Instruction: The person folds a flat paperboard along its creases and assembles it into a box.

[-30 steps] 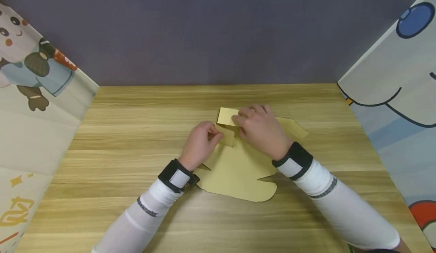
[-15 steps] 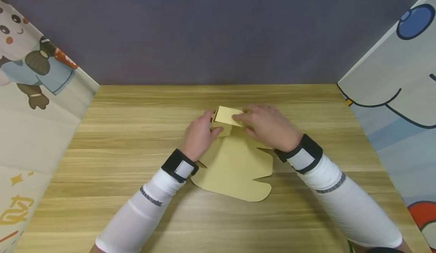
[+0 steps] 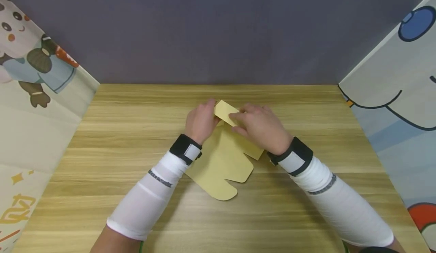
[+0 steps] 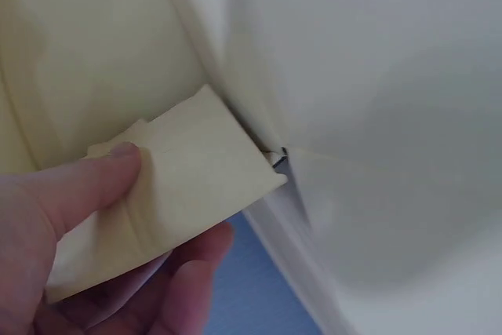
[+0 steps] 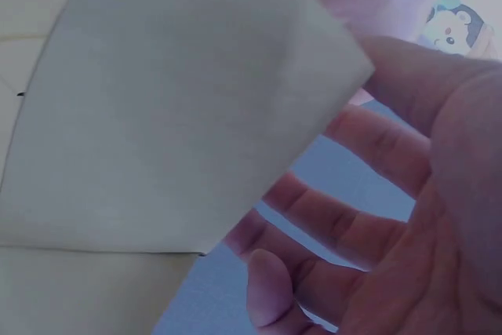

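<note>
A tan cardboard box blank (image 3: 216, 156), partly folded, lies at the middle of the table with notched, rounded flaps toward me. My left hand (image 3: 200, 121) is at its far left corner. In the left wrist view, the thumb lies on a small flap (image 4: 200, 166) with fingers behind it, pinching it. My right hand (image 3: 263, 128) holds the raised far panel (image 3: 225, 110), index finger on top and thumb at the near side. Seen from the right wrist, the panel's corner (image 5: 314, 84) sits by the thumb and the other fingers are spread behind. The blank's far side is mostly hidden.
The wood-grain table (image 3: 129, 131) spreads around the cardboard. A dark grey panel (image 3: 218, 33) rises along its far edge. Printed cartoon sheets flank it, one on the left (image 3: 30, 131) and one on the right (image 3: 391, 94).
The cardboard has turned, its near flaps swinging left. My left hand has moved up to the far left corner, from the small flap's near side. My right hand stays on the raised panel.
</note>
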Motion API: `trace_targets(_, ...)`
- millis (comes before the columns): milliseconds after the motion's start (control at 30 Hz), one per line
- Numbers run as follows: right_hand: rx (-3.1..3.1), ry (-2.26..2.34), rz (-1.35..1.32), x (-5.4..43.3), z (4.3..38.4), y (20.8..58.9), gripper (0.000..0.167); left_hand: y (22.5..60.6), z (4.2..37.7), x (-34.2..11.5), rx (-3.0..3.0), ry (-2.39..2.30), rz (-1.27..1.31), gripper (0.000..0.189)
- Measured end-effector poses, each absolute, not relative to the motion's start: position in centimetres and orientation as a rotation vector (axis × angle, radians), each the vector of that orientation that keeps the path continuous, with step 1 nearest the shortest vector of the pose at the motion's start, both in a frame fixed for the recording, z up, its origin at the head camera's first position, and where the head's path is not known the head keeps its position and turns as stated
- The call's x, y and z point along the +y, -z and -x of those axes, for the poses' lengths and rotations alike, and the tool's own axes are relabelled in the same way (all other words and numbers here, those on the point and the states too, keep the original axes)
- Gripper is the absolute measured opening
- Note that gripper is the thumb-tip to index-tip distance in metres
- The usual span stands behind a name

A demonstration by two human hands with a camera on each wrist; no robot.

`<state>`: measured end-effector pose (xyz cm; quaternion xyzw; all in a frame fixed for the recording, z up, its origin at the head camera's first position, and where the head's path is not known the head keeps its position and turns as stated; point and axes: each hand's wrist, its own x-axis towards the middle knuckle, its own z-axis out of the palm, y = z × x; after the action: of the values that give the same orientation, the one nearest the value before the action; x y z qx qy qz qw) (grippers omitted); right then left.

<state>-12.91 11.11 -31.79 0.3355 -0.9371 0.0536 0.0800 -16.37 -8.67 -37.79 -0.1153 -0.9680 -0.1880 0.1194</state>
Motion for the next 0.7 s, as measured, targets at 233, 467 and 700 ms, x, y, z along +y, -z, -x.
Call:
trace_targets(233, -2.765, -0.157, -1.018, 10.6, 12.6, 32.0, 0.038, 38.4, 17.3, -8.6, -2.820, 0.492, 0.289, 0.030)
trace_targets(467, -2.733, -0.155, -1.013, 10.5, 12.5, 32.4, 0.038, 38.8, 17.6, -8.5, -2.787, 0.500, 0.266, 0.041)
trace_targets(700, -2.737, -0.169, -0.992, 10.4, 12.4, 32.7, 0.039, 39.1, 17.7, -8.3, -2.756, 0.519, 0.214, 0.048)
